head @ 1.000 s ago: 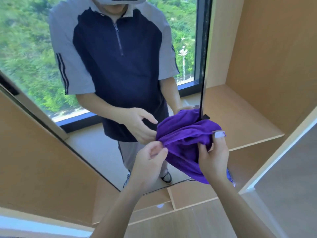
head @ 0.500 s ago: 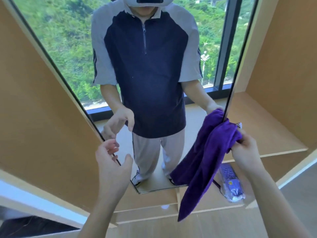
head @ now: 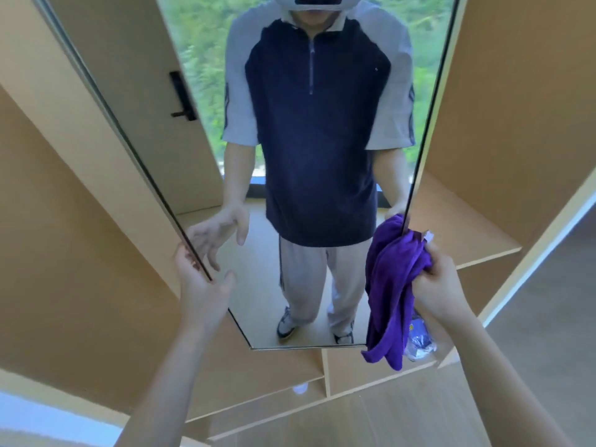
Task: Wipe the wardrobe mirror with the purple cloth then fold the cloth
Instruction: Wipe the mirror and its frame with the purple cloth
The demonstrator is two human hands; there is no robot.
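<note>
the purple cloth (head: 392,285) hangs bunched from the right hand (head: 442,288), whose fingers are curled round its upper part, gripping a wad of it; the rest droops in loose folds down past the lower right corner of the wardrobe mirror (head: 258,285). the top of the cloth sits right at the mirror's right edge, and it is hard to tell whether it touches the glass or only overlaps it in the view. the left hand (head: 201,282) is at the mirror's left edge with its fingers loosely spread and holding nothing, fingertips up against the dark frame line (whether they actually press on it cannot be told).

judging from this, the wiping step is the one in hand and looks barely begun, if begun at all: the cloth is a hanging clump, not a flat pad on the glass. the next move calls for bringing the gripped wad onto the mirror face and sweeping it across, with enough cloth gathered under the palm that the dangling tail does not drag. the left hand seems placed to steady the panel. folding comes later and will need both hands on the cloth.

behind the cloth, low on a wooden shelf (head: 467,233), lies a small bluish packet (head: 419,340), too blurred to identify.
</note>
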